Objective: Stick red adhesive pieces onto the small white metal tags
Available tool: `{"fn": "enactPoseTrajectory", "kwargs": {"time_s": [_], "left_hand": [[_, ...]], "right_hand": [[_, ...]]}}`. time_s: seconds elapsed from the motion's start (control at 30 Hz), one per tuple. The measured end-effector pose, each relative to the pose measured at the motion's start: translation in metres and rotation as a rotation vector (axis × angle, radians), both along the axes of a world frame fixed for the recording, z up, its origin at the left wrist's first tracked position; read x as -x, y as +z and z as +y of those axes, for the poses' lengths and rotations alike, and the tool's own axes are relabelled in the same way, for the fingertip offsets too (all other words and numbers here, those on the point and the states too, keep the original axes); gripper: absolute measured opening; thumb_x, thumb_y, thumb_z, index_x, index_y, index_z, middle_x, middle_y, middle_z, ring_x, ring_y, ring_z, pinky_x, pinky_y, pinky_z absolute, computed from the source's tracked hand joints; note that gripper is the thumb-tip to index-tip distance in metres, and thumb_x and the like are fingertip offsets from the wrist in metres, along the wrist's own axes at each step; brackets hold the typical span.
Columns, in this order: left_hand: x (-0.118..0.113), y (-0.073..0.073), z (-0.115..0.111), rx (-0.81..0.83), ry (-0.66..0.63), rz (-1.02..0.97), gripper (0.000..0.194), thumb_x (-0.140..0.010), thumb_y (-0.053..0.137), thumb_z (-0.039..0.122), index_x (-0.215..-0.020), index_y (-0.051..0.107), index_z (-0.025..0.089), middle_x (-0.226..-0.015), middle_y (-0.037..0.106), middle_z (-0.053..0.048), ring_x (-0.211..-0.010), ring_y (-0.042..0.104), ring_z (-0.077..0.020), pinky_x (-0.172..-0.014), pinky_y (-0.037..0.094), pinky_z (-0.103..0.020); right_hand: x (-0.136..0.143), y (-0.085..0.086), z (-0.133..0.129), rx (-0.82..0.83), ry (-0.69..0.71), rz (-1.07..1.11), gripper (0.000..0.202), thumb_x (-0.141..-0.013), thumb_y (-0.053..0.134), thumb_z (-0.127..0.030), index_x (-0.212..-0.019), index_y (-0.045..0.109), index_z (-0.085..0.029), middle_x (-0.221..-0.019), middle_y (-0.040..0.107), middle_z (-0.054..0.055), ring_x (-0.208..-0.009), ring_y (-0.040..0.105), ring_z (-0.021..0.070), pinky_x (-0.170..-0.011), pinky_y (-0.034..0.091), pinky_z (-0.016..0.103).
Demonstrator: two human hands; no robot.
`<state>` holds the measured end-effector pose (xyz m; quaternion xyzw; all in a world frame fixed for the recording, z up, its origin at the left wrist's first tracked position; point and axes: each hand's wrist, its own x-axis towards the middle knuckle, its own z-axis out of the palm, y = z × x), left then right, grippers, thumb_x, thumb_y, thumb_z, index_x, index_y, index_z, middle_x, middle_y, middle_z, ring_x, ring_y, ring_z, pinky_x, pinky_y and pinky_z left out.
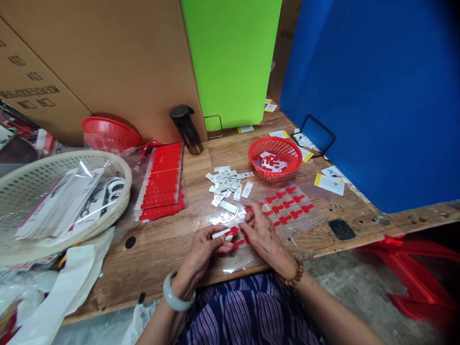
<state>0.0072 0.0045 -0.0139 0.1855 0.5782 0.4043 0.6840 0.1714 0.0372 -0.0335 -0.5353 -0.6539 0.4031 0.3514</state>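
Observation:
My left hand (201, 247) pinches a small white card (220, 234) between thumb and fingers near the table's front edge. A red sticker (233, 231) lies against the card's right end. Just to the right, my right hand (264, 232) has its fingers curled together over a clear sheet (239, 262); whatever its fingertips may hold is hidden. Rows of red T-shaped stickers (278, 209) spread across the clear sheet beneath and beyond this hand. A loose pile of small white cards (228, 184) lies ahead of both hands.
Behind the stickers stands a red basket (275, 148) with cards inside. Stacked red sticker sheets (161, 179) lie left of the pile, beside a dark bottle (187, 130). A large white basket (124, 177) fills the left. Green (230, 62) and blue panels (373, 96) rise behind.

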Motion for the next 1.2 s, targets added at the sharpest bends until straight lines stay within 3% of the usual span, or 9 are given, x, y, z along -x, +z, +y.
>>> {"fn": "enactPoseTrajectory", "kwargs": {"time_s": [0.13,0.27,0.4,0.53,0.73,0.8,0.9,1.03,1.2], "left_hand": [[0.001,0.0,0.0,0.002,0.004,0.006,0.036,-0.064,0.073,0.007,-0.097,0.058,0.006,-0.067,0.073,-0.011,-0.053,0.068,-0.0139,-0.055,0.054,-0.019],[-0.001,-0.001,0.0,-0.018,-0.044,-0.025,0.037,-0.066,0.074,0.011,-0.099,0.058,0.006,-0.062,0.072,-0.01,-0.052,0.067,-0.0132,-0.055,0.053,-0.018],[-0.003,-0.001,-0.001,-0.05,-0.07,-0.055,0.042,-0.066,0.076,0.017,-0.101,0.057,0.008,-0.067,0.072,-0.01,-0.055,0.067,-0.0129,-0.057,0.054,-0.019],[0.001,-0.004,-0.001,-0.1,0.02,-0.039,0.045,-0.065,0.078,0.024,-0.102,0.055,0.011,-0.078,0.073,-0.01,-0.066,0.069,-0.0153,-0.064,0.055,-0.023],[0.002,-0.017,-0.003,-0.114,0.094,-0.041,0.041,-0.065,0.078,0.024,-0.099,0.056,0.013,-0.089,0.07,-0.009,-0.079,0.068,-0.0153,-0.071,0.053,-0.023],[-0.001,-0.019,-0.003,-0.099,0.108,-0.044,0.041,-0.066,0.077,0.024,-0.099,0.056,0.013,-0.09,0.07,-0.009,-0.079,0.068,-0.0146,-0.071,0.052,-0.023],[-0.004,-0.02,-0.002,-0.081,0.134,-0.045,0.042,-0.066,0.078,0.024,-0.1,0.057,0.012,-0.089,0.069,-0.009,-0.078,0.068,-0.0141,-0.071,0.052,-0.022],[-0.007,-0.021,-0.001,-0.106,0.163,-0.07,0.045,-0.062,0.081,0.025,-0.099,0.059,0.012,-0.084,0.069,-0.008,-0.076,0.067,-0.014,-0.068,0.05,-0.022],[-0.008,-0.024,-0.001,-0.106,0.179,-0.076,0.045,-0.061,0.081,0.025,-0.098,0.059,0.012,-0.085,0.069,-0.008,-0.075,0.067,-0.0135,-0.069,0.051,-0.021]], "right_hand": [[-0.006,0.0,0.007,0.162,0.103,0.082,0.015,-0.088,0.044,-0.025,-0.097,0.055,-0.019,-0.062,0.054,-0.003,-0.052,0.053,0.0123,-0.053,0.043,0.024],[-0.002,0.001,0.004,0.365,0.266,0.21,0.017,-0.086,0.049,-0.033,-0.084,0.057,-0.018,-0.059,0.055,-0.004,-0.048,0.054,0.0098,-0.045,0.042,0.02],[0.001,-0.007,0.005,0.522,0.293,0.375,0.022,-0.081,0.056,-0.038,-0.075,0.054,-0.017,-0.054,0.055,-0.005,-0.04,0.05,0.0069,-0.04,0.04,0.018],[-0.008,-0.003,0.023,0.56,0.145,0.593,0.028,-0.073,0.068,-0.041,-0.072,0.056,-0.016,-0.055,0.061,-0.003,-0.039,0.053,0.0075,-0.039,0.042,0.018],[-0.026,0.034,0.073,0.29,-0.198,1.021,0.024,-0.069,0.074,-0.032,-0.082,0.058,-0.019,-0.08,0.068,0.001,-0.065,0.064,0.0093,-0.06,0.052,0.019],[-0.022,0.035,0.08,0.251,-0.182,0.884,0.027,-0.072,0.07,-0.035,-0.09,0.057,-0.021,-0.085,0.067,0.001,-0.066,0.063,0.0112,-0.06,0.052,0.022],[-0.006,0.019,0.075,0.165,-0.045,0.355,0.024,-0.075,0.064,-0.032,-0.096,0.057,-0.02,-0.076,0.062,-0.001,-0.062,0.059,0.0139,-0.058,0.048,0.026],[0.017,-0.003,0.055,-0.139,0.175,-0.274,0.009,-0.079,0.054,-0.016,-0.087,0.059,-0.016,-0.086,0.06,0.006,-0.081,0.055,0.0186,-0.075,0.043,0.031],[0.026,-0.008,0.054,-0.153,0.24,-0.481,0.013,-0.077,0.05,-0.009,-0.087,0.056,-0.015,-0.092,0.056,0.009,-0.082,0.05,0.0186,-0.072,0.038,0.029]]}}
